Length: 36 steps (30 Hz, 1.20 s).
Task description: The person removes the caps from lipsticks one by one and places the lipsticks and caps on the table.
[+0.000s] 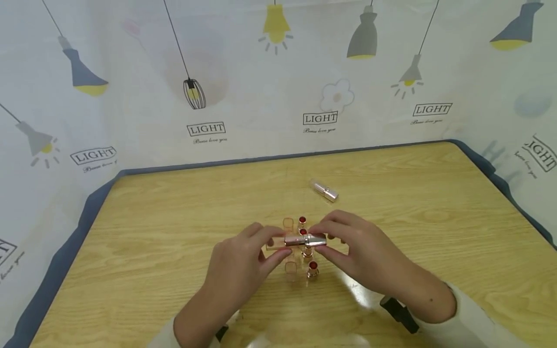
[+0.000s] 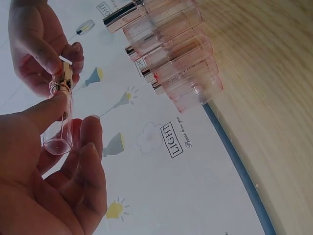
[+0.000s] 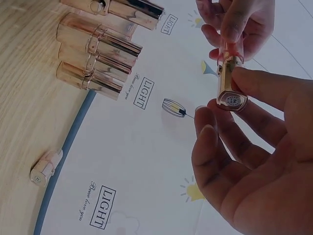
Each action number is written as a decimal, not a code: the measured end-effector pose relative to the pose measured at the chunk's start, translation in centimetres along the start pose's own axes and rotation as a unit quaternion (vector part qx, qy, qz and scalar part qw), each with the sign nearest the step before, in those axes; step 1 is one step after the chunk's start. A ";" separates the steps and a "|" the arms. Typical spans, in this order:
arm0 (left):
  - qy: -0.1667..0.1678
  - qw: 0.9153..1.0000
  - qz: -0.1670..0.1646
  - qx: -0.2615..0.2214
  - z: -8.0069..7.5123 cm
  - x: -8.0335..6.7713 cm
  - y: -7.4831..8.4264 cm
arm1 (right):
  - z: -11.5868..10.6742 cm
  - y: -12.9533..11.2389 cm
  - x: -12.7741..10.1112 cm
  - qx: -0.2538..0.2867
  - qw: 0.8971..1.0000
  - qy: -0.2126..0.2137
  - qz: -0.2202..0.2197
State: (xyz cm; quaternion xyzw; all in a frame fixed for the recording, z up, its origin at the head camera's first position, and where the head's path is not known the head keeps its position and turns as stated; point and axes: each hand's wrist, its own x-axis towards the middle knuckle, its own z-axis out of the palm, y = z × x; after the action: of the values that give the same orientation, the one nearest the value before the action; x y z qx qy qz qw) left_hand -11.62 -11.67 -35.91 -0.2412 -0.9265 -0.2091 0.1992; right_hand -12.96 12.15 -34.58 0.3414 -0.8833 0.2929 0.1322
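Observation:
A lipstick tube [image 1: 298, 240] lies level between both hands, above the table. My left hand [image 1: 237, 258] pinches its clear pinkish cap [image 2: 59, 129] between thumb and fingers. At the other end, my right hand [image 1: 370, 246] grips the shiny rose-gold base [image 3: 226, 81]. The cap appears to be on the tube; whether it is fully seated I cannot tell. Below the hands stand several uncapped lipsticks [image 1: 313, 268] with dark red tops, in a row. To their left is a row of clear caps [image 1: 290, 268], partly hidden by the hands and tube.
Beyond the hands, another capped lipstick [image 1: 324, 190] lies on its side on the wood-grain table [image 1: 174, 208]. A pale curtain [image 1: 261, 96] printed with lamps surrounds the table's back and sides. Dark wrist straps [image 1: 399, 314] show near the sleeves.

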 end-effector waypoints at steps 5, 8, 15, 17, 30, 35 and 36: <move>-0.010 1.000 -0.009 0.004 0.0 -0.1 -0.1 | 0.0 0.2 0.0 -0.005 1.000 -0.002 0.003; -0.018 1.000 -0.017 -0.001 -0.1 -0.1 0.0 | 0.0 0.2 -0.1 -0.005 1.000 0.000 0.003; -0.027 0.999 -0.028 -0.020 -0.3 -0.1 0.1 | -0.4 0.3 -0.1 -0.003 1.000 0.014 -0.002; -0.027 0.999 -0.032 -0.022 -0.3 0.0 0.0 | -0.5 0.3 0.0 -0.003 1.000 0.017 -0.001; -0.017 0.999 -0.038 -0.029 -0.2 0.4 -0.6 | -1.0 0.9 0.0 -0.019 0.999 0.032 0.010; -0.054 0.993 -0.092 -0.039 -0.2 0.7 -1.6 | -1.0 1.5 0.0 -0.015 0.999 0.039 0.019; -0.061 0.992 -0.106 -0.040 -0.1 0.7 -1.9 | -0.9 1.7 0.1 -0.011 0.999 0.036 0.027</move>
State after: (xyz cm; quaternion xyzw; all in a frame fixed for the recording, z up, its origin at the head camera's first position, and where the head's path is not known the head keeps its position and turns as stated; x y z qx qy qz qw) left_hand -13.15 -12.95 -36.03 -0.1616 -0.9480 -0.2513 0.1094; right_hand -14.10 13.68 -34.51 0.3056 -0.8897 0.2991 0.1597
